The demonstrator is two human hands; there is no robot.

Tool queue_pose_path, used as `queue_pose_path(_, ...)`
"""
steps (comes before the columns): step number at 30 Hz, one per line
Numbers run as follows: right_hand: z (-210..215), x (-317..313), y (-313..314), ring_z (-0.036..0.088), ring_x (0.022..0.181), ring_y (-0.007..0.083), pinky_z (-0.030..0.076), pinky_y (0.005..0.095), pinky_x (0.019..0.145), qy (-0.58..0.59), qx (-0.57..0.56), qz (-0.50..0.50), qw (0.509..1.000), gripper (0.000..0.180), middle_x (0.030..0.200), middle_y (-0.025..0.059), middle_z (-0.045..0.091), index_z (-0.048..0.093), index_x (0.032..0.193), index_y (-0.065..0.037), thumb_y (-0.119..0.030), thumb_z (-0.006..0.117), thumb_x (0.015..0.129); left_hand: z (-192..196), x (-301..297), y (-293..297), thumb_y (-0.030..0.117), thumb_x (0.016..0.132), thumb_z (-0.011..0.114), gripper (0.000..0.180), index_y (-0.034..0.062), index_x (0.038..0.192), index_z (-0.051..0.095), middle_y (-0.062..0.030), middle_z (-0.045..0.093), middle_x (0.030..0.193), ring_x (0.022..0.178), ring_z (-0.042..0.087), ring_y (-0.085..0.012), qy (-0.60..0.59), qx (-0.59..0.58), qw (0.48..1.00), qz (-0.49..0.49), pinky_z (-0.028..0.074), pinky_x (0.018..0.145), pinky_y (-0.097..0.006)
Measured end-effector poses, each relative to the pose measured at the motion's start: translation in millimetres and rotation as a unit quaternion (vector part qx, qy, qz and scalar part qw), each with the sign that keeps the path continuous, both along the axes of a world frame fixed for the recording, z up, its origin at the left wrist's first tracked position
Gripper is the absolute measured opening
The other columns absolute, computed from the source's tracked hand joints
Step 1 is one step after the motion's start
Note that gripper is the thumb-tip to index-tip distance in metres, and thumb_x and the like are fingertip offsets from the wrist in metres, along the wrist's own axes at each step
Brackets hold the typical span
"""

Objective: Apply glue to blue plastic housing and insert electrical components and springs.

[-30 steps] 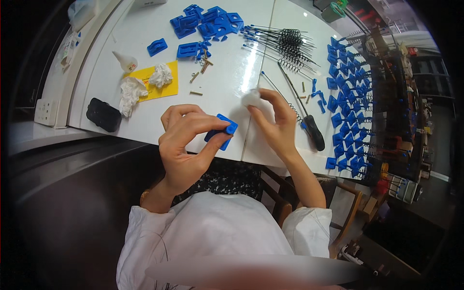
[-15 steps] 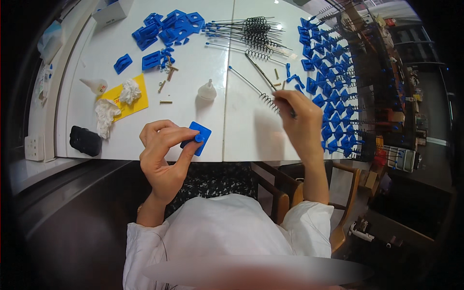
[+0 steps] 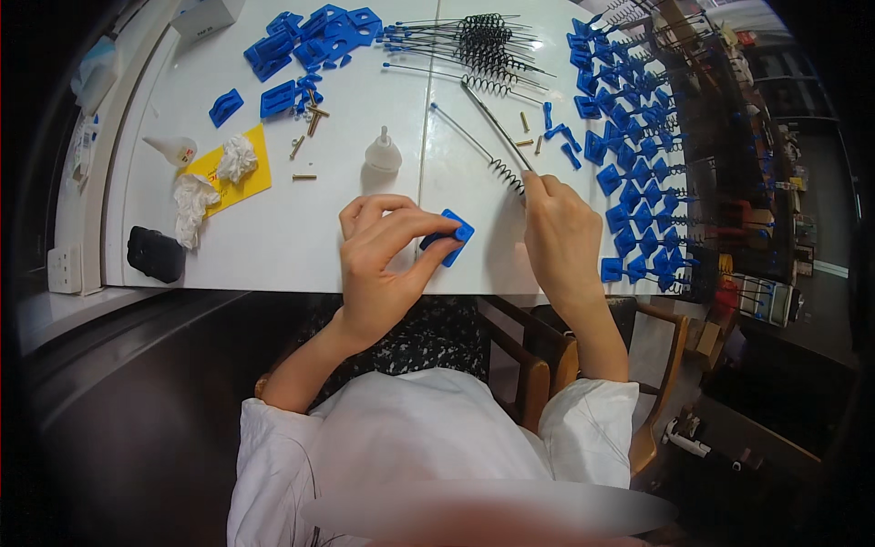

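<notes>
My left hand (image 3: 383,260) pinches a small blue plastic base (image 3: 458,239) with a round post, held above the table's near edge. My right hand (image 3: 561,228) is to its right, fingers curled down. A slim metal rod (image 3: 497,128) and a black coiled wire with a blue tip (image 3: 504,173) both run up to its fingertips. Which of these it grips, I cannot tell, since the fingers cover their near ends. A white squeeze bottle (image 3: 383,152) stands on the table beyond my left hand.
Black coiled wires (image 3: 486,55) lie bunched at the far middle. Rows of blue bases with wires (image 3: 629,164) fill the right side. Loose blue parts (image 3: 319,46), brass screws (image 3: 314,118), crumpled tissue (image 3: 239,157) on a yellow card (image 3: 255,187) and a black object (image 3: 155,255) lie leftward.
My left hand has moved right with the blue base, closer to my right hand. My right hand has shifted slightly nearer, uncovering more of the metal rod. The whole view has tilted a little.
</notes>
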State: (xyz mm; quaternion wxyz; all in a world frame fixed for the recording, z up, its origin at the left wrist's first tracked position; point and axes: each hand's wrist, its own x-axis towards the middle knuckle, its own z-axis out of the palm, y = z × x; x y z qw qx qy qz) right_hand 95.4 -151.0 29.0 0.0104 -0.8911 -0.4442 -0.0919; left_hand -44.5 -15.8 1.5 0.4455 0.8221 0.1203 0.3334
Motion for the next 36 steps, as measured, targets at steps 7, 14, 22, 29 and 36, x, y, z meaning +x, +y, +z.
queue_pose_path(7,-11,13,-4,0.062,0.073,0.0278,0.051,0.034,0.061,0.038,0.005,0.048,0.998,0.016,0.076,0.012,0.059,0.053,0.081,0.0,0.003,0.06,0.066,-21,13,-8,0.012,0.07,0.075,0.012,0.0112,0.081,0.07,0.0034,0.067,0.078,0.082,0.055,-0.0147,0.013,0.022,1.0,0.004,0.03,0.087,-0.033)
queue_pose_path(14,20,18,-22,0.065,0.087,0.0145,0.051,0.0252,0.08,0.347,0.371,0.014,0.861,0.017,0.093,0.012,0.067,0.06,0.096,0.006,0.003,0.063,0.08,-23,14,-8,0.011,0.072,0.074,0.013,0.0116,0.083,0.069,0.0037,0.066,0.078,0.083,0.055,-0.015,0.02,0.048,0.999,0.007,0.03,0.088,-0.034)
queue_pose_path(22,-17,-11,-14,0.063,0.095,0.0221,0.051,0.0304,0.083,0.346,0.516,0.183,0.762,0.029,0.105,0.0182,0.061,0.051,0.108,0.008,0.015,0.057,0.081,-23,14,-10,0.01,0.071,0.074,0.018,0.0102,0.088,0.068,-0.0005,0.066,0.085,0.09,0.055,-0.0172,0.049,0.083,0.995,-0.005,0.031,0.088,-0.033)
queue_pose_path(29,-33,-13,-2,0.063,0.092,0.0249,0.052,0.0322,0.08,0.247,0.534,0.285,0.757,0.042,0.108,0.0232,0.056,0.039,0.12,0.008,0.018,0.052,0.081,-30,15,-6,0.011,0.072,0.074,0.015,0.0098,0.086,0.068,-0.0013,0.066,0.087,0.09,0.056,-0.0185,0.029,0.116,0.993,-0.012,0.032,0.087,-0.033)
queue_pose_path(36,-36,-19,2,0.063,0.089,0.0194,0.05,0.0269,0.079,0.133,0.487,0.238,0.83,0.033,0.103,0.0174,0.062,0.046,0.119,0.006,0.001,0.055,0.088,-38,17,-1,0.008,0.073,0.072,0.011,0.0074,0.083,0.069,-0.0041,0.067,0.089,0.09,0.058,-0.0202,-0.001,0.123,0.992,-0.01,0.037,0.084,-0.033)
